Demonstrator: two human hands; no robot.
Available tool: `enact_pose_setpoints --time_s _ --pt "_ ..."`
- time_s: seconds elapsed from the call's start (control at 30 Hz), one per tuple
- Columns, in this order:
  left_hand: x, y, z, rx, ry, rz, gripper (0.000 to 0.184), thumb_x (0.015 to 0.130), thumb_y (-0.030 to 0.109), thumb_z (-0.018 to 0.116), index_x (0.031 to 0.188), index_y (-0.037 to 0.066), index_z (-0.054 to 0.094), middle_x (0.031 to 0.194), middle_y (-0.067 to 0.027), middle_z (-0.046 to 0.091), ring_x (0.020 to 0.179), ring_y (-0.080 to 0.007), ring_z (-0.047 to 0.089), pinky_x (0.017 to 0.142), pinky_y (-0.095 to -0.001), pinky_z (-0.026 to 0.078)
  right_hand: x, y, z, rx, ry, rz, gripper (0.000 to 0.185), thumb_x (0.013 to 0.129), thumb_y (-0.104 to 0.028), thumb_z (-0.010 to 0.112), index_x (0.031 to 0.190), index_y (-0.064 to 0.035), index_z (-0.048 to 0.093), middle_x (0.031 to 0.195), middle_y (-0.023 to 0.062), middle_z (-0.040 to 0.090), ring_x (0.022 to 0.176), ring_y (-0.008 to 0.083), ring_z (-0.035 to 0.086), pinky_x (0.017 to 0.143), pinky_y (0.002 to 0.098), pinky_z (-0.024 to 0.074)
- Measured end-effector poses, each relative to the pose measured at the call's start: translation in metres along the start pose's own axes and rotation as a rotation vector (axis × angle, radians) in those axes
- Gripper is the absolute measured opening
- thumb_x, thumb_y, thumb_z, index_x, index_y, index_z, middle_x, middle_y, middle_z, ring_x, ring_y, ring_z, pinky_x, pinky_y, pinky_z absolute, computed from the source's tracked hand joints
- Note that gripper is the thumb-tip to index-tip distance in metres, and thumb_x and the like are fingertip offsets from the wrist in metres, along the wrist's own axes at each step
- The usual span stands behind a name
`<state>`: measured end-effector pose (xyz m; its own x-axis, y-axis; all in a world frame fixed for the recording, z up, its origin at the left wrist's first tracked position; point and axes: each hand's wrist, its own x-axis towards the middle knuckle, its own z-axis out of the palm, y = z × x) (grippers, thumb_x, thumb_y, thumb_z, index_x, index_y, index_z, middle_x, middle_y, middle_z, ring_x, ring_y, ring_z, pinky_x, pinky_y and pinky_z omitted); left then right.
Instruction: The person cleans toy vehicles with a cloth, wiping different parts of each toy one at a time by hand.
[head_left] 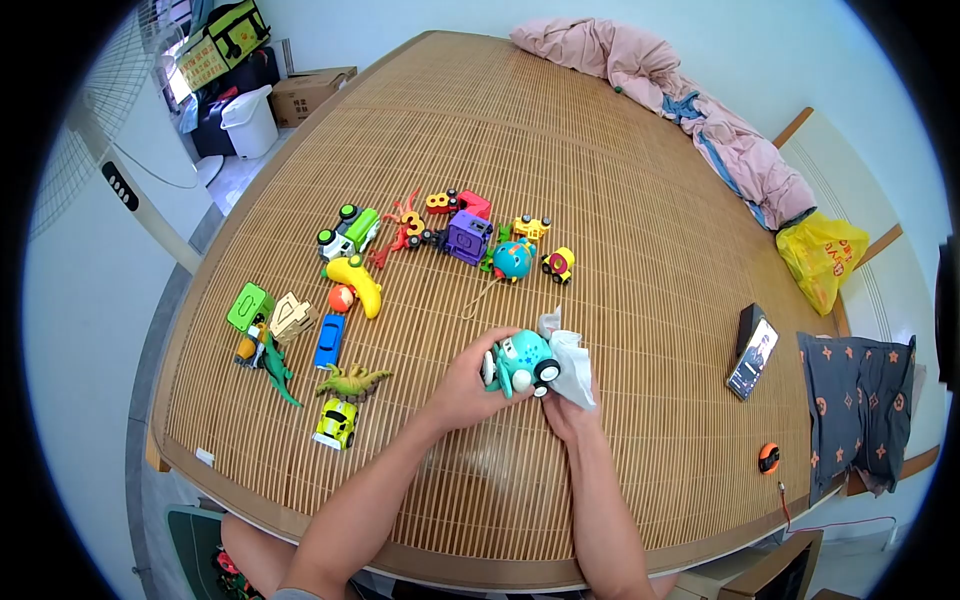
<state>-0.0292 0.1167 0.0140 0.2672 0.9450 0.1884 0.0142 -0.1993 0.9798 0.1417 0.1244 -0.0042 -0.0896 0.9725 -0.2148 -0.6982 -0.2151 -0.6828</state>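
Observation:
A teal toy car [523, 360] with white wheels and star marks is raised just above the bamboo mat. Its left side lies in my left hand [470, 382], whose fingers wrap round it. My right hand [573, 418] holds a crumpled white tissue [571, 368] against the car's right side; the tissue hides part of its fingers. Beyond the hands are a blue round toy [512, 260] with a string and a small yellow-and-red toy vehicle [559, 265]. Left of my left hand lie a green-brown dinosaur [352, 382] and a yellow-green toy car [336, 424].
Several other toys lie left and ahead, including a banana [358, 284], a blue car [329, 341] and a purple block [467, 238]. A phone [752, 358] leans at right, near an orange-black round item [768, 458]. A yellow bag [822, 258] and pink bedding [640, 65] line the far right.

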Motion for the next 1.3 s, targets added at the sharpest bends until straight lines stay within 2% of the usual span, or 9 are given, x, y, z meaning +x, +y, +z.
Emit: enact_pose_setpoints --time_s 0.1,0.2,0.53,0.6,0.7,0.8,1.03,1.17,1.3 --pt "0.0 -0.002 0.002 -0.034 0.043 -0.033 0.069 0.073 0.01 0.08 0.131 0.003 0.044 0.117 -0.0075 0.057 0.108 -0.0159 0.056 0.094 -0.0312 0.046 0.001 -0.004 0.0 -0.005 -0.053 0.011 0.029 0.097 -0.021 0.046 0.117 -0.0029 0.058 0.109 0.0073 0.064 0.097 0.0172 0.063 0.084 0.0291 0.0522" --pt "0.0 0.0 0.001 -0.134 0.081 -0.071 0.068 0.074 0.01 0.08 0.131 0.002 0.043 0.117 -0.0074 0.056 0.109 -0.0159 0.055 0.095 -0.0312 0.045 0.002 -0.003 0.0 -0.026 -0.203 0.005 0.032 0.095 -0.011 0.05 0.125 -0.0004 0.056 0.119 0.0102 0.061 0.108 0.0195 0.059 0.096 0.0321 0.0475" --pt "0.0 0.007 0.0 -0.212 0.094 -0.109 0.066 0.076 0.01 0.078 0.132 0.001 0.043 0.117 -0.0067 0.055 0.109 -0.016 0.054 0.095 -0.0315 0.044 0.003 -0.003 0.001 -0.022 -0.144 0.048 0.032 0.093 -0.007 0.053 0.124 0.0002 0.056 0.119 0.0101 0.061 0.108 0.0195 0.06 0.096 0.0324 0.0476" --pt "0.0 0.003 0.0 -0.215 0.085 -0.102 0.067 0.076 0.01 0.078 0.132 0.001 0.043 0.117 -0.0067 0.055 0.109 -0.0158 0.054 0.095 -0.0314 0.044 0.004 0.0 0.0 -0.07 -0.135 -0.008 0.032 0.093 -0.016 0.054 0.122 -0.0028 0.057 0.116 0.0072 0.061 0.104 0.0187 0.06 0.091 0.0321 0.0495" --pt "0.0 0.002 0.0 -0.207 0.067 -0.103 0.068 0.076 0.011 0.079 0.132 0.001 0.043 0.117 -0.0066 0.055 0.109 -0.0155 0.054 0.094 -0.0312 0.045 0.004 0.002 -0.003 -0.033 -0.12 -0.016 0.031 0.094 -0.019 0.054 0.12 -0.0026 0.057 0.115 0.0078 0.061 0.103 0.019 0.061 0.091 0.0321 0.0494" --pt "0.001 0.002 0.0 -0.173 0.044 -0.09 0.07 0.074 0.011 0.08 0.132 0.001 0.042 0.116 -0.0067 0.055 0.109 -0.0155 0.054 0.094 -0.031 0.045 0.001 0.001 0.001 0.055 -0.098 -0.027 0.026 0.096 -0.011 0.047 0.118 -0.001 0.057 0.111 0.0087 0.063 0.1 0.0179 0.063 0.087 0.0308 0.0521" --pt "-0.001 -0.004 0.003 0.025 0.065 0.008 0.075 0.072 0.014 0.082 0.133 0.002 0.041 0.118 -0.008 0.054 0.11 -0.0168 0.054 0.094 -0.0317 0.045 0.001 0.004 0.002 -0.013 -0.039 -0.072 0.025 0.096 -0.013 0.048 0.116 -0.0013 0.058 0.105 0.0071 0.065 0.092 0.016 0.065 0.076 0.0258 0.0548" --pt "0.001 -0.006 0.004 -0.005 0.054 -0.01 0.074 0.072 0.014 0.082 0.132 0.003 0.039 0.119 -0.0082 0.051 0.111 -0.0172 0.051 0.096 -0.0317 0.043 0.0 0.002 0.006 -0.027 -0.026 -0.08 0.024 0.095 -0.011 0.049 0.115 -0.0012 0.059 0.108 0.0083 0.065 0.095 0.0163 0.064 0.081 0.0273 0.054" --pt "0.0 -0.014 0.005 -0.059 0.185 0.019 0.068 0.077 0.014 0.078 0.13 0.005 0.036 0.118 -0.007 0.045 0.112 -0.0166 0.047 0.097 -0.0314 0.04 0.003 0.002 0.003 0.041 -0.115 -0.046 0.025 0.094 -0.006 0.049 0.115 0.0004 0.06 0.112 0.0103 0.063 0.102 0.019 0.062 0.091 0.0326 0.0508"
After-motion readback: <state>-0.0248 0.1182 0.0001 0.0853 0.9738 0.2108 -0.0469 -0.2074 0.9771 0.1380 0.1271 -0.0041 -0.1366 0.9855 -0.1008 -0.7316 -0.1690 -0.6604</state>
